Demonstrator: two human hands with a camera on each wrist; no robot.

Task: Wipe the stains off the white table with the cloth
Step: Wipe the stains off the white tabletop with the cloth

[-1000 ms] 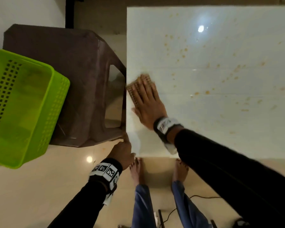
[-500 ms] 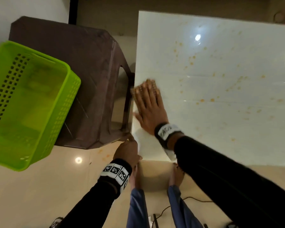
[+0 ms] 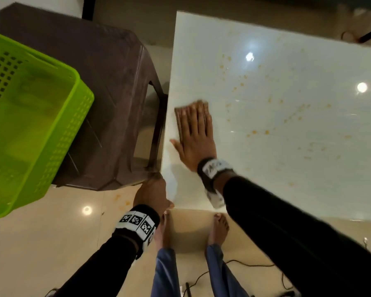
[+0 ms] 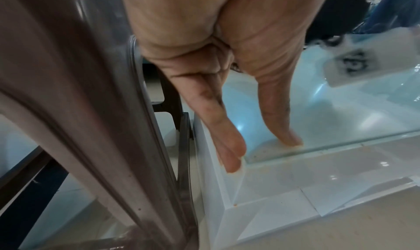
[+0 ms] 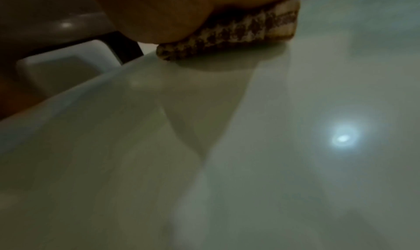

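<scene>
My right hand (image 3: 196,136) lies flat, fingers straight, pressing the cloth (image 3: 178,116) onto the table (image 3: 287,179) near its left edge. The cloth, brown-patterned and folded, shows past my fingertips. Orange stains (image 3: 255,132) speckle the top to the right of it. My left hand (image 3: 151,192) rests at the near left corner, fingers straight against the edge, thumb on the top. A stool (image 3: 107,86) stands beside the table, carrying a green basket (image 3: 30,125).

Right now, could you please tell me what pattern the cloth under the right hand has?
The cloth has a brown-and-cream check, clearest in the right wrist view.
</scene>
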